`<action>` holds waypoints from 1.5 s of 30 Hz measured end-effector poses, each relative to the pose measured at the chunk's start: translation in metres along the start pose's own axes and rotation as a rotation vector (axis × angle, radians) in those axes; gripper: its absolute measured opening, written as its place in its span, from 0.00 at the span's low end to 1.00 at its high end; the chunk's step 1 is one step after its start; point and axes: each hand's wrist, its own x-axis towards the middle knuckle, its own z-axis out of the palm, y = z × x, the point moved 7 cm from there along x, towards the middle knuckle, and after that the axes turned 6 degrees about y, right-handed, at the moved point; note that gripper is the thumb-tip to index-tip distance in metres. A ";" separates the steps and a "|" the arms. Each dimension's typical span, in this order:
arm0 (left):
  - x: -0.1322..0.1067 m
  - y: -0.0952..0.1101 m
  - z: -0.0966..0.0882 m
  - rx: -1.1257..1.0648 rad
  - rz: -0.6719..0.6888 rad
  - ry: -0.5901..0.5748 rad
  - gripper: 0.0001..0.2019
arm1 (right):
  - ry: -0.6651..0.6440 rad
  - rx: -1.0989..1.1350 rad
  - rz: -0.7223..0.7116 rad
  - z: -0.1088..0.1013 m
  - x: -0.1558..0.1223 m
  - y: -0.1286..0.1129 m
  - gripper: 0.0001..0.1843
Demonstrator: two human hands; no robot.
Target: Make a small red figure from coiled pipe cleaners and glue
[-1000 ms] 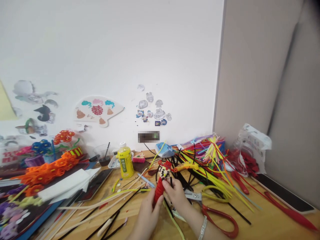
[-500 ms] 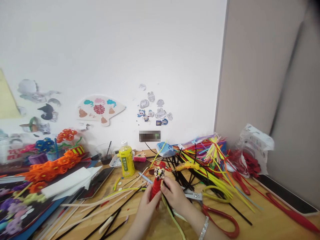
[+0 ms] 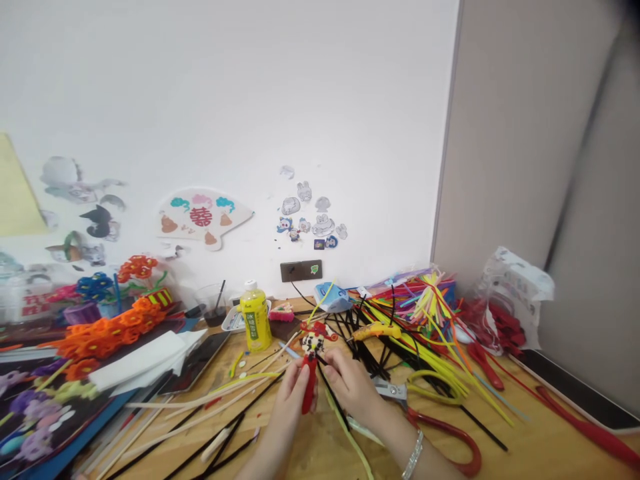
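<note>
Wooden craft table, pipe cleaners everywhere: left hand pinched the red body of a pipe-cleaner doll, upright at 12 o'clock from the wrists. Right hand, fingers pressed together, sat just beside it, grip unclear. Red-handled scissors lay at 3 o'clock.

a: what sort of place is this?
b: craft corner, def. wood desk piled w/ pipe cleaners + scissors.
a: anything else?
b: pipe-cleaner flowers at the side, paper fan + stickers on white wall.
a: home or studio?
b: can't tell, small hobby workspace tho.
</note>
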 end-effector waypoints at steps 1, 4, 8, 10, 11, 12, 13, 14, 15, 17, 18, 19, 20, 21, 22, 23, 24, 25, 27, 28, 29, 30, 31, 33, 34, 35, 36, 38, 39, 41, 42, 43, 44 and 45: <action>0.000 0.000 0.001 -0.011 0.001 -0.011 0.23 | 0.003 -0.014 -0.012 0.000 0.001 -0.002 0.12; 0.001 0.002 0.002 -0.048 0.006 -0.036 0.20 | 0.008 -0.035 -0.065 -0.001 0.002 -0.009 0.12; 0.002 0.001 0.000 -0.066 0.008 -0.049 0.14 | 0.013 -0.106 -0.084 -0.001 0.002 -0.014 0.13; 0.003 0.000 -0.001 -0.060 0.005 -0.056 0.13 | 0.017 -0.142 -0.072 -0.001 0.002 -0.014 0.14; 0.003 -0.001 -0.002 -0.054 0.003 -0.057 0.13 | 0.019 -0.147 -0.068 -0.001 0.002 -0.014 0.15; 0.004 -0.001 -0.002 -0.047 0.001 -0.056 0.13 | 0.020 -0.146 -0.066 -0.001 0.002 -0.015 0.16; 0.004 -0.001 -0.002 -0.038 0.001 -0.054 0.13 | 0.023 -0.142 -0.066 -0.001 0.001 -0.015 0.16; 0.004 -0.001 -0.002 -0.029 0.002 -0.049 0.13 | 0.028 -0.138 -0.068 -0.002 0.001 -0.016 0.16; 0.004 -0.001 -0.003 -0.020 0.006 -0.044 0.14 | 0.034 -0.135 -0.069 -0.002 0.001 -0.017 0.17; 0.003 0.000 -0.004 -0.004 0.018 -0.029 0.15 | 0.042 -0.132 -0.071 -0.002 0.001 -0.019 0.17; 0.003 0.000 -0.004 0.003 0.025 -0.019 0.15 | 0.045 -0.130 -0.070 -0.002 0.001 -0.020 0.17; 0.002 0.001 -0.005 0.009 0.031 -0.010 0.16 | 0.045 -0.129 -0.067 -0.002 0.001 -0.020 0.17; 0.002 0.001 -0.006 0.014 0.037 0.000 0.16 | 0.043 -0.128 -0.062 -0.002 0.002 -0.021 0.17; 0.002 0.001 -0.007 0.019 0.041 0.009 0.16 | 0.039 -0.128 -0.056 -0.002 0.002 -0.022 0.18; 0.002 0.001 -0.008 0.023 0.045 0.016 0.16 | 0.036 -0.127 -0.048 -0.002 0.002 -0.022 0.18; 0.002 0.001 -0.009 0.026 0.048 0.021 0.16 | 0.033 -0.124 -0.040 -0.002 0.002 -0.022 0.18; 0.002 0.001 -0.009 0.030 0.051 0.023 0.16 | 0.030 -0.118 -0.031 -0.002 0.002 -0.022 0.18; 0.003 0.001 -0.010 0.034 0.053 0.023 0.16 | 0.028 -0.111 -0.023 -0.002 0.002 -0.022 0.19; 0.005 0.001 -0.010 0.042 0.059 0.021 0.17 | 0.026 -0.096 -0.006 -0.001 0.002 -0.021 0.19; 0.005 0.001 -0.010 0.045 0.062 0.020 0.17 | 0.023 -0.090 0.003 -0.001 0.001 -0.020 0.19; 0.006 0.001 -0.010 0.047 0.065 0.020 0.17 | 0.020 -0.084 0.011 0.000 0.001 -0.019 0.19; 0.007 0.001 -0.010 0.048 0.066 0.020 0.18 | 0.018 -0.078 0.019 0.000 0.001 -0.018 0.19; 0.007 0.001 -0.010 0.049 0.067 0.021 0.18 | 0.018 -0.072 0.025 0.001 0.000 -0.018 0.19; 0.007 0.000 -0.011 0.046 0.064 0.021 0.18 | 0.021 -0.062 0.031 0.002 0.000 -0.017 0.19; 0.007 -0.001 -0.011 0.044 0.063 0.020 0.18 | 0.025 -0.059 0.032 0.002 0.000 -0.017 0.19; 0.007 -0.001 -0.011 0.040 0.063 0.019 0.18 | 0.027 -0.057 0.032 0.002 0.000 -0.017 0.19; 0.007 -0.002 -0.011 0.036 0.063 0.016 0.18 | 0.028 -0.055 0.031 0.002 0.000 -0.017 0.19; 0.007 -0.002 -0.011 0.029 0.063 0.011 0.18 | 0.026 -0.048 0.030 0.002 0.000 -0.017 0.19; 0.007 -0.002 -0.010 0.026 0.063 0.009 0.18 | 0.026 -0.044 0.031 0.003 0.000 -0.017 0.19; 0.008 -0.001 -0.010 0.023 0.062 0.008 0.18 | 0.031 -0.030 0.035 0.003 0.000 -0.017 0.19; 0.008 -0.001 -0.010 0.022 0.063 0.007 0.18 | 0.036 -0.023 0.039 0.003 0.000 -0.017 0.19; 0.008 -0.001 -0.010 0.022 0.063 0.007 0.18 | 0.039 -0.015 0.043 0.003 0.000 -0.017 0.19; 0.008 0.000 -0.010 0.023 0.064 0.005 0.18 | 0.040 -0.007 0.047 0.003 0.000 -0.017 0.19; 0.008 0.000 -0.010 0.023 0.066 0.004 0.18 | 0.039 0.001 0.053 0.004 -0.001 -0.017 0.19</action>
